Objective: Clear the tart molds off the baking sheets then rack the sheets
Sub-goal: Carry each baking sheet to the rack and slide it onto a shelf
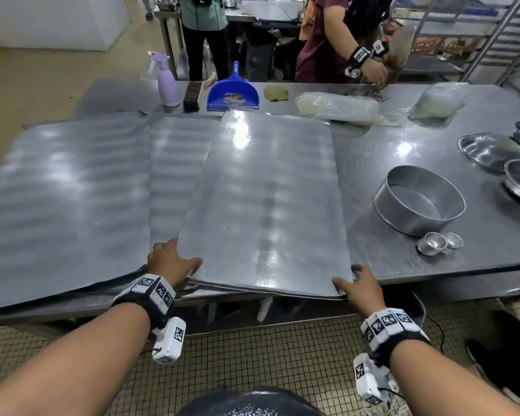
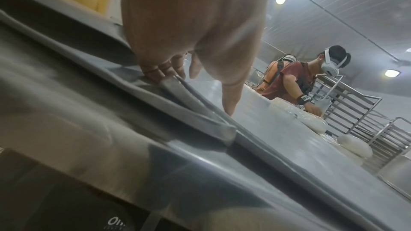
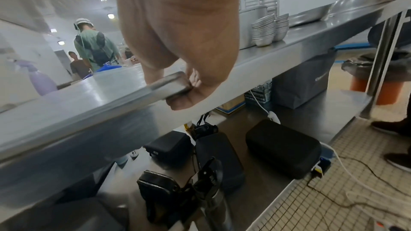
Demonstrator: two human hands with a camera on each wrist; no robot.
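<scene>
Several flat baking sheets lie overlapping on the steel table [image 1: 403, 151]. The top baking sheet [image 1: 267, 199] reaches over the table's near edge. My left hand [image 1: 174, 259] grips its near left corner, thumb on top and fingers [image 2: 160, 73] curled at the edge. At the near right corner [image 3: 175, 83] my right hand [image 1: 354, 283] holds it, thumb above and fingers below. No molds are on the sheets. Small tart molds [image 1: 439, 243] stand stacked on the table to the right, also visible as stacked tart molds [image 3: 269, 29] in the right wrist view.
A round cake ring [image 1: 419, 199] and metal bowls [image 1: 493, 151] stand at the right. Spray bottle [image 1: 167, 82], brush [image 1: 191, 96], blue dustpan [image 1: 233, 93] and wrapped dough [image 1: 336, 109] line the far side. A person [image 1: 327, 40] works opposite; a rack [image 1: 493, 31] stands behind.
</scene>
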